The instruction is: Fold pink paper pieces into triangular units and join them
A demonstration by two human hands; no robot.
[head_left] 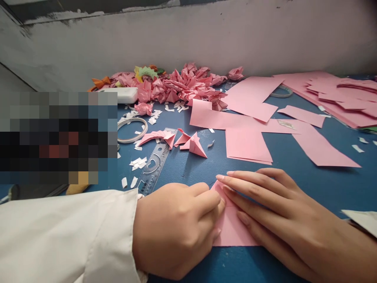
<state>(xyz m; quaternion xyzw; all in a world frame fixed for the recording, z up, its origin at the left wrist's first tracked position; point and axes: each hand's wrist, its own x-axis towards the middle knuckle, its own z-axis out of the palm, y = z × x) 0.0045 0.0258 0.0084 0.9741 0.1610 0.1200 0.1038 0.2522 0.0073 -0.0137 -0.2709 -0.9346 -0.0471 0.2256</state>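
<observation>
A folded piece of pink paper (235,230) lies on the blue table at the front, partly covered by both hands. My left hand (176,228) is closed, with curled fingers gripping the paper's left edge near its pointed top. Over the right side of the same paper, my right hand (285,212) lies flat with its fingers stretched out. Just beyond my left hand are a clear ruler (153,165) with cut-out shapes and a folded pink paper piece (194,145). Another folded piece (159,135) rests across the ruler's far end.
Flat pink sheets (247,141) overlap beyond my hands, and a stack of pink paper (347,98) lies at the far right. A heap of folded pink pieces (176,86) sits against the wall. A roll of tape (146,127) and white scraps (138,163) lie to the left.
</observation>
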